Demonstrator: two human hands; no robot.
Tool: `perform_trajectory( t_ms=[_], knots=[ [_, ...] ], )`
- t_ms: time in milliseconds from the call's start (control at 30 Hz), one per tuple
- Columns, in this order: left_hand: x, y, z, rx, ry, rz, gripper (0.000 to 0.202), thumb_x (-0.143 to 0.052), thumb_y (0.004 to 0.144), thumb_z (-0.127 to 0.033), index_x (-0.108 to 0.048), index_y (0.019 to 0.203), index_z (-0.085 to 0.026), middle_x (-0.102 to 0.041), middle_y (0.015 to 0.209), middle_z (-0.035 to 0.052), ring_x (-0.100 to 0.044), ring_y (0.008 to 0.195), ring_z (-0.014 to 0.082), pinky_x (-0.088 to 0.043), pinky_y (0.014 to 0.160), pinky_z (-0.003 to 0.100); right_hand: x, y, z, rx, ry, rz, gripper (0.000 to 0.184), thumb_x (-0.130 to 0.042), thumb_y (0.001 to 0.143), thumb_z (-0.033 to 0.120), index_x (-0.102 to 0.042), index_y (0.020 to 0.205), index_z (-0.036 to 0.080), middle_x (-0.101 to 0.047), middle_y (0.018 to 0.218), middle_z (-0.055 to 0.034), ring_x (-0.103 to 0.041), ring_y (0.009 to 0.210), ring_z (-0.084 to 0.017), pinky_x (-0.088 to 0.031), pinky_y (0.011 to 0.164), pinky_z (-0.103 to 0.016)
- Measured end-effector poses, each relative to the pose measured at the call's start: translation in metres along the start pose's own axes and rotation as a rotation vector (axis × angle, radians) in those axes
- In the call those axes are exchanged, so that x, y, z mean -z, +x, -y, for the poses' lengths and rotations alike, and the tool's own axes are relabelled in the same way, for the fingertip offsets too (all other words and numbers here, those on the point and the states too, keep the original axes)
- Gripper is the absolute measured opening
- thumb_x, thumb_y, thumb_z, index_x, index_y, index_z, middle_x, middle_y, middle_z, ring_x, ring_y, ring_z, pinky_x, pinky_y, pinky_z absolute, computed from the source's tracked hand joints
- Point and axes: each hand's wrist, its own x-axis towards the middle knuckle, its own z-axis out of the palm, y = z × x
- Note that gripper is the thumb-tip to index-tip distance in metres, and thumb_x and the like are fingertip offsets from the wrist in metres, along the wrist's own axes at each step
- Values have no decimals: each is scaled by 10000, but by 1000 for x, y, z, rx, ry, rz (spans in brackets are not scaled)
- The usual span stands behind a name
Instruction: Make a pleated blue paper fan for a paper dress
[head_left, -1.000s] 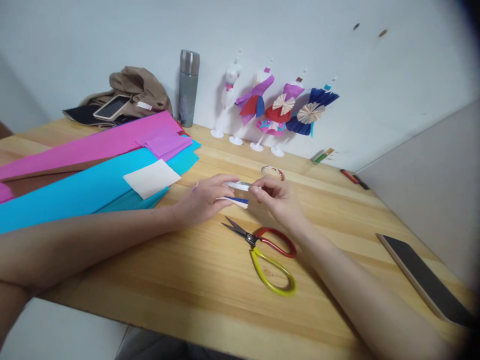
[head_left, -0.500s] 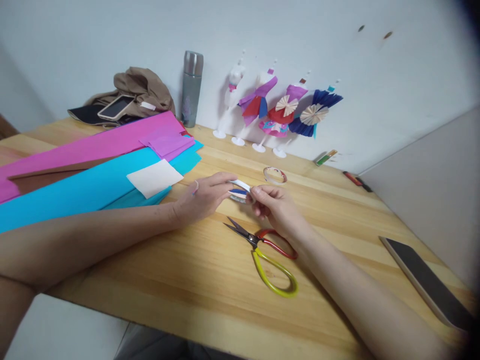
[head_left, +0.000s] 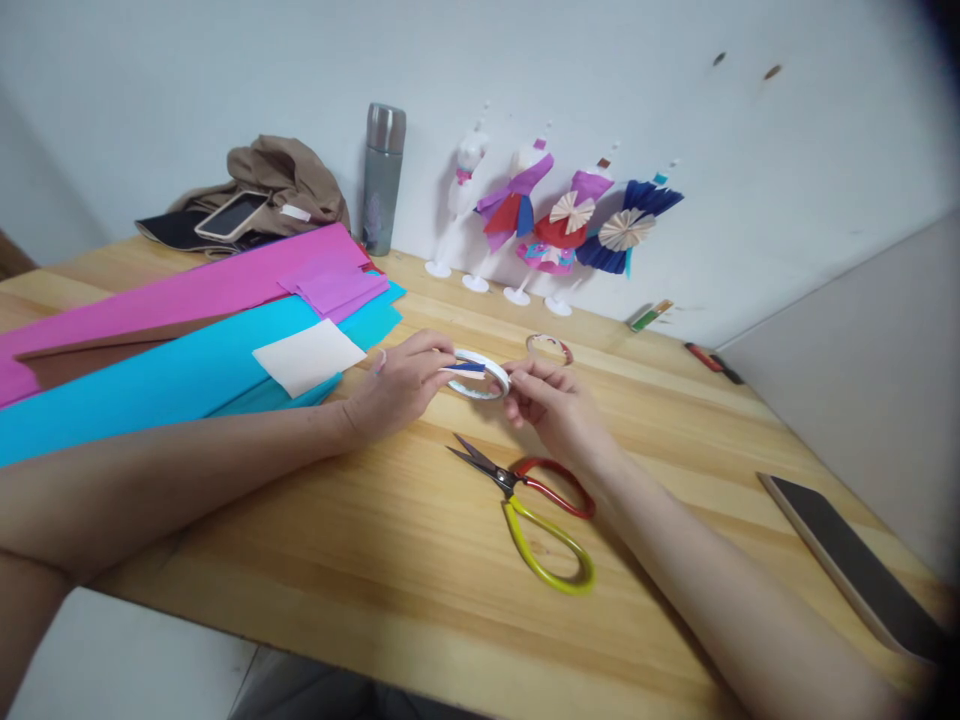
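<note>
My left hand [head_left: 401,382] and my right hand [head_left: 546,402] meet over the middle of the wooden table [head_left: 375,540]. Between their pinched fingertips is a white ring of tape [head_left: 480,373] with a small blue and white paper piece [head_left: 465,368] lying across it. The left fingers pinch the paper piece at the ring's left side; the right fingers grip the ring's right rim. Just in front of the hands, scissors [head_left: 534,503] with one red and one yellow handle lie on the wood, blades slightly apart.
Long cyan [head_left: 165,375] and pink [head_left: 187,290] paper sheets with a white square [head_left: 309,355] lie at left. Behind are a brown cloth with a phone [head_left: 232,213], a steel flask [head_left: 382,178], several paper-dressed figurines [head_left: 555,225], another tape ring [head_left: 549,347]. A dark tablet [head_left: 851,560] lies at right.
The hands have lifted slightly and turned the tape ring so its round opening faces up. The blue and white paper piece now lies across the ring's top.
</note>
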Motion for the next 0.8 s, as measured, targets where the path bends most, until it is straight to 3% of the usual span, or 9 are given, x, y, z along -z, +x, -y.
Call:
perform_trajectory(
  t_ms=[267, 367, 500, 600, 700, 800],
  knots=[
    [0, 3, 2, -28, -52, -20, 108, -640, 875, -163, -746, 893, -173, -737, 943, 59, -686, 896, 153, -538, 810, 257, 8, 7, -4, 68, -60, -56, 318, -799, 720, 448, -586, 694, 213, -640, 564, 7, -557, 463, -112, -439, 435, -228],
    [-3, 7, 2, 121, -275, 15, 66, -708, 814, -209, -752, 781, -173, -749, 880, 46, -691, 802, 146, -549, 742, 248, 11, 10, -4, 71, -14, -68, 340, -807, 713, 442, -560, 686, 210, -657, 643, 8, -548, 473, -91, -436, 434, -209],
    [-6, 10, 4, 380, -577, 31, 163, -698, 796, -303, -771, 823, -160, -753, 931, 69, -691, 705, 144, -582, 674, 277, 11, 10, -2, 53, 59, -57, 328, -817, 694, 420, -566, 693, 208, -657, 677, 13, -540, 483, -82, -429, 428, -195],
    [-4, 10, 6, 370, -514, -21, 152, -719, 772, -305, -782, 793, -168, -735, 1095, 96, -707, 885, 194, -586, 721, 296, 8, 7, 1, 17, 68, -15, 287, -799, 696, 401, -601, 722, 195, -670, 688, 4, -532, 460, -80, -419, 410, -203],
    [-3, 10, 6, 307, -431, -37, 103, -716, 783, -269, -790, 788, -197, -704, 1239, 84, -664, 1111, 235, -562, 877, 329, 4, 3, 2, -26, 52, 33, 253, -793, 677, 366, -638, 744, 178, -687, 697, -5, -546, 457, -80, -433, 418, -211],
    [-3, 9, 6, 287, -445, 5, 119, -698, 806, -256, -797, 843, -201, -709, 1248, 84, -659, 1141, 233, -537, 934, 329, 0, 1, 3, -42, 6, 50, 229, -801, 647, 316, -652, 744, 172, -690, 655, -3, -555, 456, -81, -455, 445, -211]
  ],
)
